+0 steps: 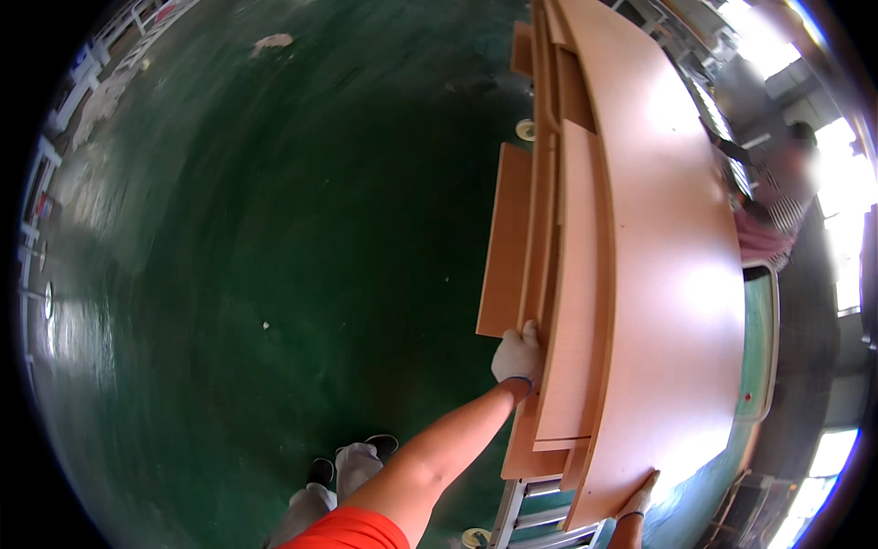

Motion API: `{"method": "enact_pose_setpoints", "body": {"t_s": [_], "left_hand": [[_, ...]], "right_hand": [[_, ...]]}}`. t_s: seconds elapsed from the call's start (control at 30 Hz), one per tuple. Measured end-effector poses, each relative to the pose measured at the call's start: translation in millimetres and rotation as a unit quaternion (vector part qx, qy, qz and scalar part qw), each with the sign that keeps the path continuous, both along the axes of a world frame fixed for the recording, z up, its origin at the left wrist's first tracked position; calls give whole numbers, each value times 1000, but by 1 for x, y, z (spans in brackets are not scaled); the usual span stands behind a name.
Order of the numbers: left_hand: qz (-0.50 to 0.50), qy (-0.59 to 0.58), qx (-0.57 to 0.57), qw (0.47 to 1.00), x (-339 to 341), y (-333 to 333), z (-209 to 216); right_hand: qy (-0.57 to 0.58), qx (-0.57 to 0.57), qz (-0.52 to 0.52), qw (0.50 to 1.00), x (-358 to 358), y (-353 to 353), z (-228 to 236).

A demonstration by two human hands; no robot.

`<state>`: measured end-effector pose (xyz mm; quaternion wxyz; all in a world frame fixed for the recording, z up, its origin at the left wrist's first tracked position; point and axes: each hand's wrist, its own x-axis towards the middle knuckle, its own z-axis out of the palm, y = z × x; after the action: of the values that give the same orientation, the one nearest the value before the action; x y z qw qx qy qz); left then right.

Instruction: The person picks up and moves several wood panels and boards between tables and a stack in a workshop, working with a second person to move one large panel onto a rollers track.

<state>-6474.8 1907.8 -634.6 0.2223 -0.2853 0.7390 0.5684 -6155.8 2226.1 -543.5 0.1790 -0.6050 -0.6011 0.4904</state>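
Observation:
A stack of light wood-coloured panels leans lengthwise from the far end toward me. Outermost on the right is a long, wide panel (pixel 668 220), its face catching the light. Narrower boards (pixel 576 366) sit unevenly along its left side. My left hand (pixel 519 354), in a pale glove, is closed on the left edge of a board in the stack. At the near end, my right hand (pixel 637 501), gloved with bare fingertips, grips the end of the wide panel; part of its fingers is hidden. A smaller brown board (pixel 506 240) sticks out on the left.
Beneath the panels is a metal roller frame (pixel 533 514) with round feet. Green floor (pixel 274 238) spreads out left, with small scraps on it. A person (pixel 777 201) stands beyond the wide panel, near a green-topped table (pixel 757 343). White racks line the far left.

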Motion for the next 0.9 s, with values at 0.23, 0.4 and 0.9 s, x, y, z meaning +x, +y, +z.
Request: {"method": "enact_pose_setpoints", "body": {"t_s": [0.23,0.4,0.9], "left_hand": [[-44,-9,107,993,3,-27,5],[-66,43,159,984,5,-32,-25],[-74,91,240,964,-3,-34,-46]], "right_hand": [[56,-117,129,983,59,39,15],[106,-195,57,973,79,-26,0],[25,-52,29,998,26,-54,-30]]}}
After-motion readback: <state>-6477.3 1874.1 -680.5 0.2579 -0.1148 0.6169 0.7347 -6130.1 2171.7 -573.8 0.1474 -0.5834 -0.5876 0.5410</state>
